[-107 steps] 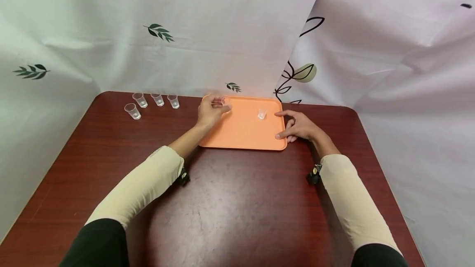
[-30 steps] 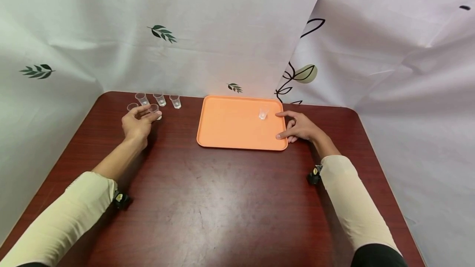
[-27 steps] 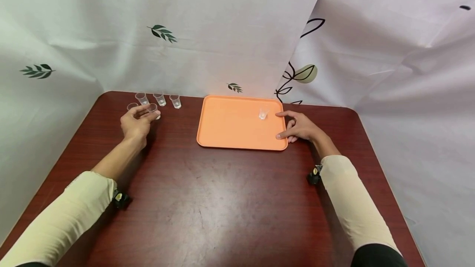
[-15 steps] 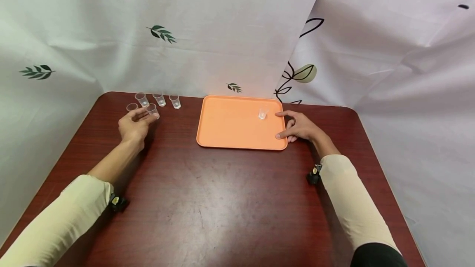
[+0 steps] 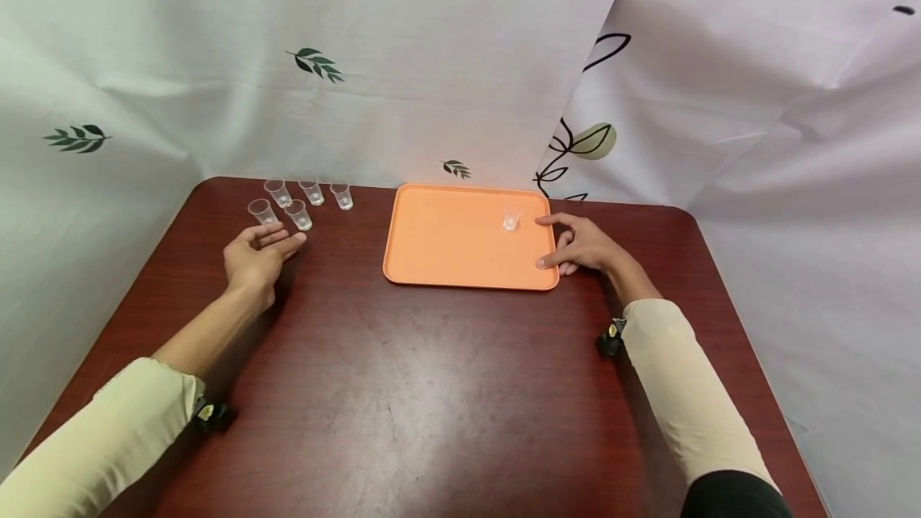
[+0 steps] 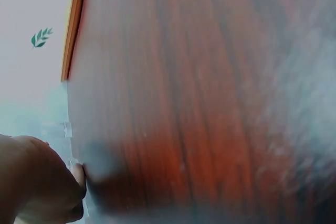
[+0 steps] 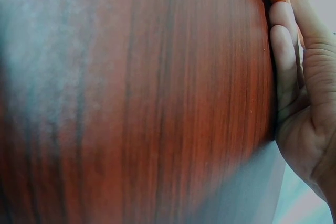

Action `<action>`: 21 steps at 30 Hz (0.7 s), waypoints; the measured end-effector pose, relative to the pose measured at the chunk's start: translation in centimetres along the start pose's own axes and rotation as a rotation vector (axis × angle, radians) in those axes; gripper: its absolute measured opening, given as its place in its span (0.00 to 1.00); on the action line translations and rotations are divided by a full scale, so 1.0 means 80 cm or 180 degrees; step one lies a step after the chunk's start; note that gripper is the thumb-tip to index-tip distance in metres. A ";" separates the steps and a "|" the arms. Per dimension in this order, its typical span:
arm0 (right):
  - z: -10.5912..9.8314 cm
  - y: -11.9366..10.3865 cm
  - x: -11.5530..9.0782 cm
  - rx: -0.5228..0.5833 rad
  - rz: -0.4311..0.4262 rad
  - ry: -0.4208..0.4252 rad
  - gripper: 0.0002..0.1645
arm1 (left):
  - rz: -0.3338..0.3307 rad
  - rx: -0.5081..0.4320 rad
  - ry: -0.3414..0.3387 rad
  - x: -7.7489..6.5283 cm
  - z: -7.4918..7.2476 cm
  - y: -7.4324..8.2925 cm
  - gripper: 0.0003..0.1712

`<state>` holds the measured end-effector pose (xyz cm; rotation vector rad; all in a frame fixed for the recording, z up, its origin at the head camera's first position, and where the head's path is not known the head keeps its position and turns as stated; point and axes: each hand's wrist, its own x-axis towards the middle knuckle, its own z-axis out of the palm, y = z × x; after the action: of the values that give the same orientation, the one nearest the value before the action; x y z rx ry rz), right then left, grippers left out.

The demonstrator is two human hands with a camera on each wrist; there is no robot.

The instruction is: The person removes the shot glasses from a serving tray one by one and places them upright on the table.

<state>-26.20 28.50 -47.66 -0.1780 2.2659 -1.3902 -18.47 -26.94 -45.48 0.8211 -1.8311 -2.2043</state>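
My left hand point(image 5: 253, 260) is just in front of a small clear plastic cup point(image 5: 298, 216), its fingers loosely extended and holding nothing. That cup stands upright among several like it, including a cup point(image 5: 262, 211) right by the fingertips. In the left wrist view only part of the left hand point(image 6: 47, 184) shows, at the lower left. My right hand point(image 5: 581, 245) holds the right rim of the orange tray point(image 5: 460, 250), with thumb and index finger over the edge and the other fingers curled against its outside. One clear cup point(image 5: 511, 220) stands on the tray near the right hand.
More clear cups, such as the cup point(image 5: 341, 196), line the back left of the dark red wooden table point(image 5: 432, 390). White cloth point(image 5: 403, 62) with leaf prints hangs behind and around the table. A small black wrist camera point(image 5: 610, 340) sits on the right forearm.
My left hand has carried a cup from over the tray to the group at left, let it go, and drawn back toward me. The right hand has stayed on the tray.
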 end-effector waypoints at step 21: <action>0.000 -0.002 -0.003 -0.0012 0.0030 0.0005 0.56 | 0.0058 -0.0027 -0.0327 -0.029 0.020 -0.016 0.27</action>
<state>-26.04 28.51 -47.45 -0.1673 2.2680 -1.3820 -17.07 -24.23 -45.83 0.6989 -1.8654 -2.2809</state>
